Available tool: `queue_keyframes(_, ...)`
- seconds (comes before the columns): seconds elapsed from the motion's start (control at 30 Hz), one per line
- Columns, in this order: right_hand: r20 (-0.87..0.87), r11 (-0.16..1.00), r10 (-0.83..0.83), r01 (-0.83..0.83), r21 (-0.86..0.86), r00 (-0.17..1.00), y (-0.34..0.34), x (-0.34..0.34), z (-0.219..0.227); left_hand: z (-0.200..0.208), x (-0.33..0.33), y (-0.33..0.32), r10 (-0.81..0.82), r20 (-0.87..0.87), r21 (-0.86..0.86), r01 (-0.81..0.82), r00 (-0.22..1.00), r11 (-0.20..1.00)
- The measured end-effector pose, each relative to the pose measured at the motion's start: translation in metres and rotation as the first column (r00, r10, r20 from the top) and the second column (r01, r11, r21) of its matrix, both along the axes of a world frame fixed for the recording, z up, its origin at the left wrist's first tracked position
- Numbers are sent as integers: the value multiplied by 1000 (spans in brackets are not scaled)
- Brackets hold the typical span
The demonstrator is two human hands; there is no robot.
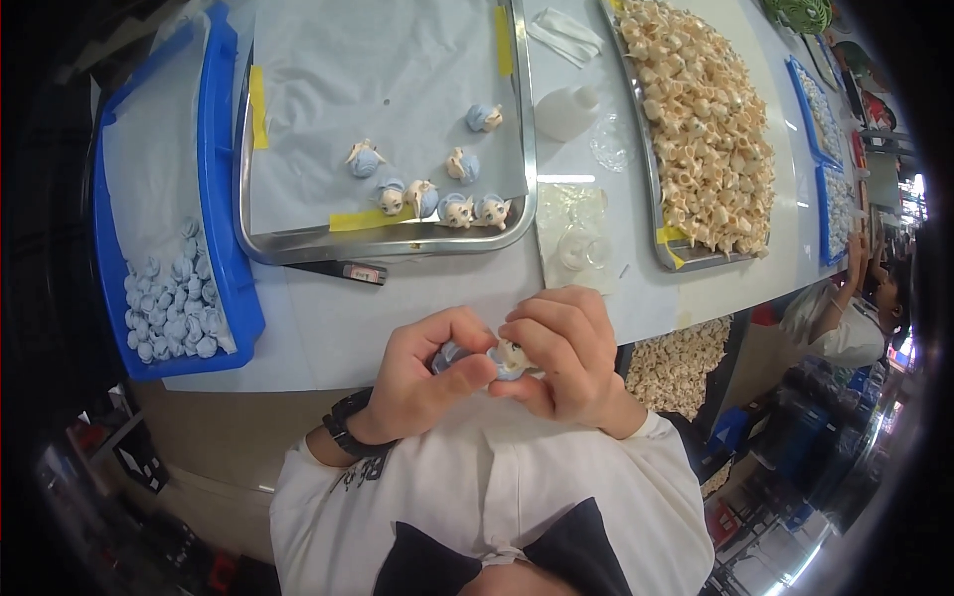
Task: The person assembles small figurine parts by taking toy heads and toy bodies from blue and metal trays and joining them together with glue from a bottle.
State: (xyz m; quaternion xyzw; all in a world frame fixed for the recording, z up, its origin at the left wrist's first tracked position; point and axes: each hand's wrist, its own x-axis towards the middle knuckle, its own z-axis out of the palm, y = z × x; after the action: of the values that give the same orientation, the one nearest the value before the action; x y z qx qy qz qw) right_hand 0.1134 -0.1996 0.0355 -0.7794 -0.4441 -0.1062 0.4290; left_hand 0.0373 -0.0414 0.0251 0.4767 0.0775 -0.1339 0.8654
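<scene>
The doll head sits between our two hands, just off the near edge of the tabletop, its cream face side showing by our right fingers and pale blue below. Our left hand pinches a pale blue piece between thumb and curled forefinger, while our right hand has its fingers bent over the doll head with the thumb beneath. We judge that the two-sided grip steadies the small parts; whether they are already joined we cannot tell, because our fingers cover the seam.

At ten o'clock from our hands, a blue bin holds more pale blue pieces, gathered in its near end on a white liner. At eleven, a metal tray, lined with a white sheet, carries seven doll heads with blue on them, spaced or touching in a loose group at its near end; yellow tape probably pins the sheet. Between one and two, another tray is heaped with cream parts. At one, a clear dish sits within easy reach
</scene>
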Motion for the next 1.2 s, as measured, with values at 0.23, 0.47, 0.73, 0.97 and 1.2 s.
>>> queue_keyframes(0.23,37,999,54,-53,-10,998,-2,-1,-3,-1,-2,1,-58,0,9,58,998,998)
queue_keyframes(0.47,106,996,81,-84,22,991,-7,0,-2,2,-1,-1,-55,164,205,20,985,979)
queue_keyframes(0.73,3,994,112,-112,7,994,-3,0,1,-3,-5,-4,6,128,121,-22,992,992)
queue_keyframes(0.97,-38,963,216,-206,172,976,-10,-3,7,-8,-2,-3,-70,280,-34,83,957,996)
queue_keyframes(1.2,8,833,-553,554,0,833,-67,68,11,1,0,3,152,-67,-378,-166,986,911)
